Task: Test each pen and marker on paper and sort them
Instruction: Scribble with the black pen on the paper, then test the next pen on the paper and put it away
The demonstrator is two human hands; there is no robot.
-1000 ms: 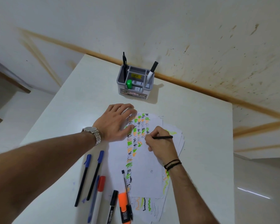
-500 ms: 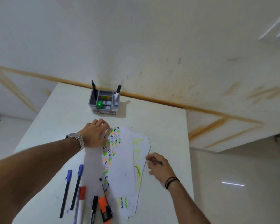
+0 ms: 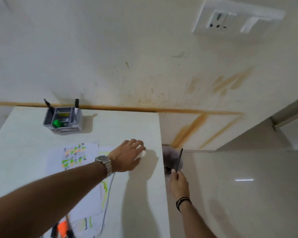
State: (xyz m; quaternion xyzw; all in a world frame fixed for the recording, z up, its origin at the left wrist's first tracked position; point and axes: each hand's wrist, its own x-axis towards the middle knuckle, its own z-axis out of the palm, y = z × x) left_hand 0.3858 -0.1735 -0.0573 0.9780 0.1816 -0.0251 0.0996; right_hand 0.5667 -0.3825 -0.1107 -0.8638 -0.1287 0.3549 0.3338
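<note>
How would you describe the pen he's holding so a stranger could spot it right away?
Find the white table's right edge and look just past it, over the glossy floor. There the right hand pinches a thin black pen, pointing up. It is the only pen off the table.

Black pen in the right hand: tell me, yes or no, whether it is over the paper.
No: the right hand holds the black pen past the table edge, above the floor, well apart from the paper.

A thin black pen (image 3: 179, 160) stood nearly upright beyond the desk's right edge, held at its lower end. Scribbled paper sheets (image 3: 76, 169) lay flat on the desk (image 3: 136, 127), overlapping.
</note>
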